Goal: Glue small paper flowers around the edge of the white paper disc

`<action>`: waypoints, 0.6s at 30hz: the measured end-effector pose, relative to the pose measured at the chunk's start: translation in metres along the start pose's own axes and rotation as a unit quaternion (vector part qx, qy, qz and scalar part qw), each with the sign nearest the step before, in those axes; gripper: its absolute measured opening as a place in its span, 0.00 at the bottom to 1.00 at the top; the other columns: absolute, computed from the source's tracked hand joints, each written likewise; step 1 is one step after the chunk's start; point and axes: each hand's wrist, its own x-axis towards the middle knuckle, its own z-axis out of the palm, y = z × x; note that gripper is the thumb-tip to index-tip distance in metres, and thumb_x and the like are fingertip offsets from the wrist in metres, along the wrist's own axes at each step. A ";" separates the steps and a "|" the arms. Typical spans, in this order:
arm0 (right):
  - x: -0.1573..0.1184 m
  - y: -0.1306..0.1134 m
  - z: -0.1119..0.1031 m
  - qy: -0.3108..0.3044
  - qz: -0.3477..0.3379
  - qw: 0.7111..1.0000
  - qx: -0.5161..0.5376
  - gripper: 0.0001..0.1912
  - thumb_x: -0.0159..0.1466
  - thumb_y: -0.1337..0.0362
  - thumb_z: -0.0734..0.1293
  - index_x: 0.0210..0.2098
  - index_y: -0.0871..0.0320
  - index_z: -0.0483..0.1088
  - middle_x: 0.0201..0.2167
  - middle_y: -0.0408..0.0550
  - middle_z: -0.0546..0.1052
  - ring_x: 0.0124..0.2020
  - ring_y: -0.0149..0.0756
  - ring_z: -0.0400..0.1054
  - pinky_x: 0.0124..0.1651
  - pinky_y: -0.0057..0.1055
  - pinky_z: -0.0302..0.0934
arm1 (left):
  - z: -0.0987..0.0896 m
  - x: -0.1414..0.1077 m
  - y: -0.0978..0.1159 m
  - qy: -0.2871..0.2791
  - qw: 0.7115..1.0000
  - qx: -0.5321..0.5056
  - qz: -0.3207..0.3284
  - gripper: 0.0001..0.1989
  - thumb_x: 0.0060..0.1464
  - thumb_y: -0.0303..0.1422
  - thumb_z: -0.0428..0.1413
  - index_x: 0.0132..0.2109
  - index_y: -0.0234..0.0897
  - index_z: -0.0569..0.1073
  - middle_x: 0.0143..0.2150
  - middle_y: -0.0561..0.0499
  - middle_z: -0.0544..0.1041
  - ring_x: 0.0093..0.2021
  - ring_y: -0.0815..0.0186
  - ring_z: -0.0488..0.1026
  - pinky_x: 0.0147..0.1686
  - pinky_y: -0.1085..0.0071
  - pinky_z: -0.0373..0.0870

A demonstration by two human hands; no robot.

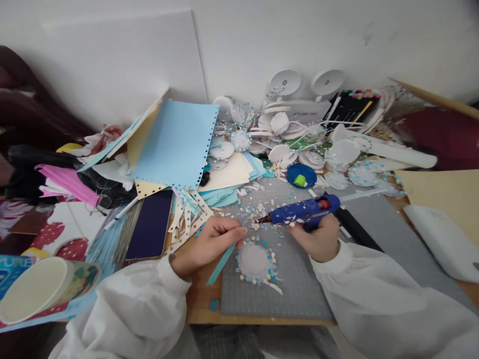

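Blue glue gun (295, 213) in the right hand (321, 239), teal strip (221, 267) in the left hand (219, 239)

The person's right hand is clamped around the handle of the blue glue gun, whose nozzle (265, 219) points toward the left hand and ends just short of it. The left hand's thumb and fingers are pinched together on the teal strip, which slants from them back toward the person. Between the two hands and slightly nearer the person, a pale disc (255, 260) ringed with blue and cream stars lies on the grey cutting mat (284, 301). Beyond the right hand sits a blue dish (290, 180) with a green piece (300, 180) in it; farther out is a heap of white discs (280, 122). Left of the left hand lies a dark phone (150, 224), and beyond that hand a light blue sheet (175, 144) with star-shaped holes along its edges.
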 end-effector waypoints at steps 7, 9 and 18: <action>0.001 -0.001 0.001 0.012 -0.028 0.999 -0.018 0.12 0.47 0.66 0.67 0.11 0.55 0.60 0.06 0.37 0.63 0.09 0.28 0.56 0.14 0.26 0.54 | 0.000 0.001 0.005 -0.023 1.000 0.017 0.006 0.23 0.57 0.41 0.52 0.18 0.34 0.66 0.17 0.54 0.64 0.20 0.72 0.59 0.23 0.74 0.56; 0.001 -0.001 0.000 0.012 -0.035 0.999 -0.020 0.12 0.47 0.67 0.66 0.12 0.55 0.60 0.07 0.38 0.65 0.09 0.29 0.58 0.15 0.26 0.55 | 0.000 0.002 0.006 -0.026 0.999 0.019 0.004 0.22 0.57 0.40 0.52 0.18 0.34 0.66 0.17 0.54 0.63 0.20 0.72 0.59 0.23 0.74 0.55; 0.000 0.000 -0.001 -0.018 -0.037 0.999 -0.034 0.13 0.48 0.66 0.65 0.11 0.55 0.59 0.07 0.38 0.64 0.10 0.28 0.57 0.16 0.25 0.55 | 0.001 0.002 0.006 -0.028 1.000 0.012 -0.003 0.21 0.57 0.38 0.52 0.19 0.33 0.66 0.17 0.54 0.64 0.21 0.72 0.60 0.23 0.75 0.55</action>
